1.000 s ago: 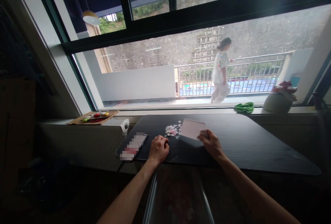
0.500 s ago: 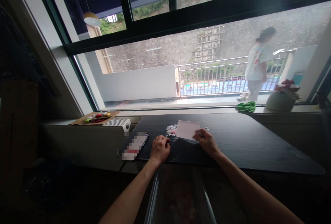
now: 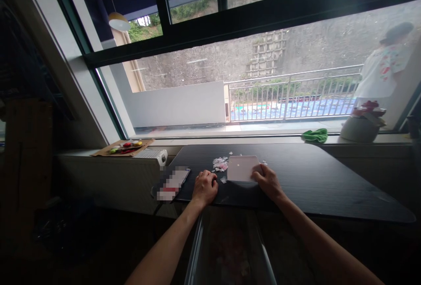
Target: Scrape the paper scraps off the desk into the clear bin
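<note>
a dark table (image 3: 312,179) stands under a wide window (image 3: 250,79), and everything here is placed from that table. on its near left part lies a small heap of pale paper scraps (image 3: 220,163), with a few loose bits scattered just beside it. a pink card (image 3: 241,169) lies flat on the table right of the heap, its left edge near the scraps. below the table's near edge stands a clear bin (image 3: 226,250) with what look like scraps already in its bottom, so some clearing seems done, while the heap on the table is still left.

the right hand (image 3: 268,180) grips the card at its near right corner, fingers over the top, forearm reaching in from below right. the left hand (image 3: 204,187) rests on the table near its front edge, closed in a loose fist and holding nothing i can make out, just short of the scraps. a phone (image 3: 173,183) lies at the table's left end. beyond the table's far edge, a green cloth (image 3: 315,135) sits on the sill, and a person (image 3: 381,76) stands outside.
</note>
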{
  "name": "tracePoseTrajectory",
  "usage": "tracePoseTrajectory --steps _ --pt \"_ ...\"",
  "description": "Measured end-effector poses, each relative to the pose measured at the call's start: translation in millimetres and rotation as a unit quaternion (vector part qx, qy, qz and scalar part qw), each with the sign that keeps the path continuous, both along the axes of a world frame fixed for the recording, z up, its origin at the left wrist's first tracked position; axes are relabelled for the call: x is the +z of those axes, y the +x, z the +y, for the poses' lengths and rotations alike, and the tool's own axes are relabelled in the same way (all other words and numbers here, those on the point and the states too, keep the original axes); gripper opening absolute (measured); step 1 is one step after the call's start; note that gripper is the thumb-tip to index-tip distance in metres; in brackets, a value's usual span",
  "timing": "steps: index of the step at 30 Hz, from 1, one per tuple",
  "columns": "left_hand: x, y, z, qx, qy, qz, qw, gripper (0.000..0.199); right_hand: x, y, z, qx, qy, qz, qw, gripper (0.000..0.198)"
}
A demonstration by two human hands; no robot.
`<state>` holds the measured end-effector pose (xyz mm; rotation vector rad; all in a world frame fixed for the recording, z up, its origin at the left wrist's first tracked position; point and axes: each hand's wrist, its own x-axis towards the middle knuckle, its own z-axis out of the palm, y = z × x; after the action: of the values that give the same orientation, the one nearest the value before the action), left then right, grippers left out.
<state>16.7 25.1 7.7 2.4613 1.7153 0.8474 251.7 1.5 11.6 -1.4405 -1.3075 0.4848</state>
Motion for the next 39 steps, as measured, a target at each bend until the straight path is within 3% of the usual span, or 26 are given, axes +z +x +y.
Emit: tracePoseTrajectory --steps 3,10,20,25,31,35,39 --pt "-0.6 0 1 -0.001 0.002 -0.001 1.000 0.022 5 -1 -4 -0.032 0.007 -0.004 0.999 0.014" --pt "-0.7 0 1 0.002 -0.005 0.002 1.000 0.022 3 -3 -5 0.043 0.031 0.002 0.999 0.014" --pt "-1.0 0 1 0.006 0.001 0.000 1.000 0.023 1 -5 -8 0.057 0.036 -0.023 0.997 0.012" --pt "-0.2 1 0 0.001 0.005 -0.006 1.000 0.022 5 31 -36 0.015 -0.004 -0.034 0.999 0.014" --pt "2.3 1 -2 -0.001 0.002 -0.002 1.000 0.021 15 91 -62 -0.115 -0.038 -0.003 0.993 0.022" --pt "3.5 0 -3 0.000 -0.002 0.003 1.000 0.021 16 99 -64 -0.097 -0.042 0.035 0.994 0.021" --pt "4.2 0 -3 -0.001 -0.004 0.007 1.000 0.021 14 86 -60 -0.041 -0.048 0.057 0.996 0.024"
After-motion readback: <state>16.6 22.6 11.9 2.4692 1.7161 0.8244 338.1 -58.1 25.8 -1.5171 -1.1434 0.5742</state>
